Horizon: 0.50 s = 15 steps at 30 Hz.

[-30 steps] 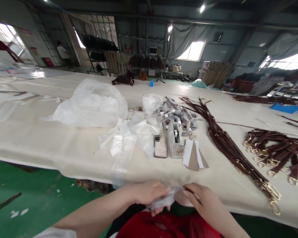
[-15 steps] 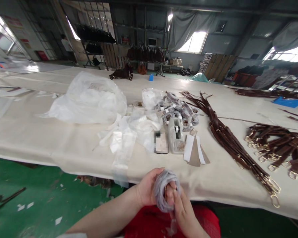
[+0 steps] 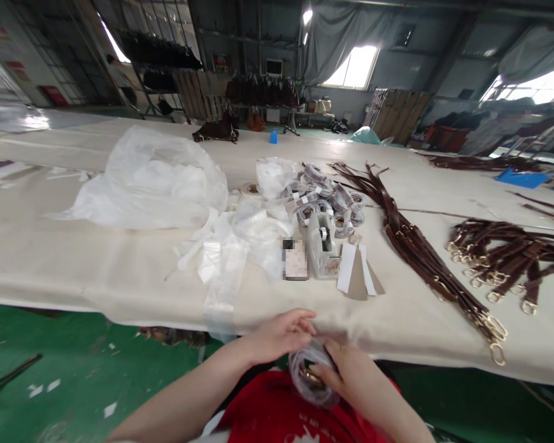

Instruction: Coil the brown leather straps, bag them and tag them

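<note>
A coiled strap wrapped in clear plastic (image 3: 300, 383) is held low, in front of the red apron, with gold-coloured metal showing in its middle. My right hand (image 3: 351, 372) grips the coil's right side, thumb inside the ring. Above its upper left edge, my left hand (image 3: 284, 335) has its fingers stretched out; whether its fingertips touch the plastic I cannot tell. Beyond the hands stand a tape dispenser (image 3: 321, 249) and a fan of white and brown card strips (image 3: 357, 271). Behind the dispenser lies a pile of similar plastic-wrapped coils (image 3: 339, 200).
Long brown straps with gold clasps (image 3: 409, 237) run across the table's right side. Shorter brown straps (image 3: 512, 252) lie further right. A large clear plastic bag (image 3: 152, 178) and loose plastic sleeves (image 3: 221, 258) cover the left-centre. The table's front edge (image 3: 166, 317) is just ahead.
My left hand has moved off the coil's left side to above it, fingers straightened. The coil now sits slightly lower in my right hand, and the view has shifted a little.
</note>
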Available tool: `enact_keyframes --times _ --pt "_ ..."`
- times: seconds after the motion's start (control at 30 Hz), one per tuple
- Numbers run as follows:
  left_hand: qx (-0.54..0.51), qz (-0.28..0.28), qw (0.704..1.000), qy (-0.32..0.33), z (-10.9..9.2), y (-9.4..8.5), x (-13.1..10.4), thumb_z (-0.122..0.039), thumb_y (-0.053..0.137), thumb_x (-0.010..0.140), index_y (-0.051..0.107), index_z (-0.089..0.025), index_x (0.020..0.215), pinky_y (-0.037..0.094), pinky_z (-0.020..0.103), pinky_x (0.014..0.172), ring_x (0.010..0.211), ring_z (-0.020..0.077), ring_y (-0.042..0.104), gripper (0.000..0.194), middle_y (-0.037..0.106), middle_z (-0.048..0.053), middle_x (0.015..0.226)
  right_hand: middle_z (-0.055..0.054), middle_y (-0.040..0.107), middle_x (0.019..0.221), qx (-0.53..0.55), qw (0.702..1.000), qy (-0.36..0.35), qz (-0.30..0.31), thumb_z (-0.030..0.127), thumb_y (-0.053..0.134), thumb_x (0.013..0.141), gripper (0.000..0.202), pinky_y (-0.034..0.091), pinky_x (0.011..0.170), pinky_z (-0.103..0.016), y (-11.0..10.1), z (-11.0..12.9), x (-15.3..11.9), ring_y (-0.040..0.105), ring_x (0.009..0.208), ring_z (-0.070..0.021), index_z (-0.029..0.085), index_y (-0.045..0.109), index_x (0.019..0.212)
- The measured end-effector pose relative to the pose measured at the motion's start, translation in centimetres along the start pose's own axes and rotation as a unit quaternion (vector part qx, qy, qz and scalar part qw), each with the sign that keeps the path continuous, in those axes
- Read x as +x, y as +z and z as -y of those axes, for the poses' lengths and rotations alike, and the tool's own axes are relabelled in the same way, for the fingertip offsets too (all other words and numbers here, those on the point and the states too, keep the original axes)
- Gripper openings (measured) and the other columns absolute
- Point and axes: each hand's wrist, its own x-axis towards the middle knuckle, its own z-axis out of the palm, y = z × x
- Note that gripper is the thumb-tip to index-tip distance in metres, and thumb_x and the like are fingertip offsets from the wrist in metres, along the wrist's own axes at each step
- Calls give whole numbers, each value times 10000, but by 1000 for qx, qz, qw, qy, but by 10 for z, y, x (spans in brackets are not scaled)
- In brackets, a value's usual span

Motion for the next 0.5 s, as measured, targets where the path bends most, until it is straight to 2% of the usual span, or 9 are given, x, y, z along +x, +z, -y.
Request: enact_keyframes --times 0.07,0.13,0.17,0.23,0.3,0.4,0.5 --pt "166 56 984 36 -8 4 0 -520 808 710 613 -189 1329 470 405 961 1086 317 644 728 693 137 1217 -125 774 1032 -5 1000 1 21 276 626 851 292 525 841 -400 -6 8 2 716 952 -325 175 682 1119" --pt "227 43 972 48 -10 9 2 -435 794 732 666 -202 1277 478 390 962 1094 316 648 606 711 118 1214 -111 771 1032 14 1000 7 0 231 619 831 268 521 839 -369 -6 11 4 711 943 -291 172 684 1083" --pt "213 23 976 41 -9 11 3 -422 766 760 676 -203 1264 505 364 908 1030 290 670 556 729 106 1173 -96 768 1030 32 999 8 -7 233 622 828 254 521 836 -352 -6 11 4 706 932 -270 177 681 1068" --pt "137 -34 990 20 -3 14 5 -441 712 805 676 -187 1256 531 289 710 771 202 675 519 754 79 1000 -75 761 998 73 997 10 -29 291 655 821 263 527 818 -336 -2 5 3 695 892 -248 182 668 1060" --pt "65 -102 993 12 5 16 8 -484 687 818 689 -165 1213 474 236 554 555 128 569 508 713 39 799 -77 755 965 103 993 15 -60 367 673 823 320 537 809 -355 3 -5 3 689 863 -254 175 651 1078" --pt "-10 -174 984 30 15 20 11 -582 666 820 701 -147 1132 428 226 512 488 106 485 536 608 -10 636 -106 755 1044 139 985 3 -105 401 610 880 342 546 883 -389 15 -17 4 698 971 -277 178 644 1139" --pt "-31 -195 980 24 18 24 11 -641 592 858 675 -147 1081 424 240 537 519 127 489 548 547 -29 587 -121 752 1122 179 974 -11 -138 381 552 925 339 550 937 -411 26 -26 5 703 1040 -279 199 658 1190"
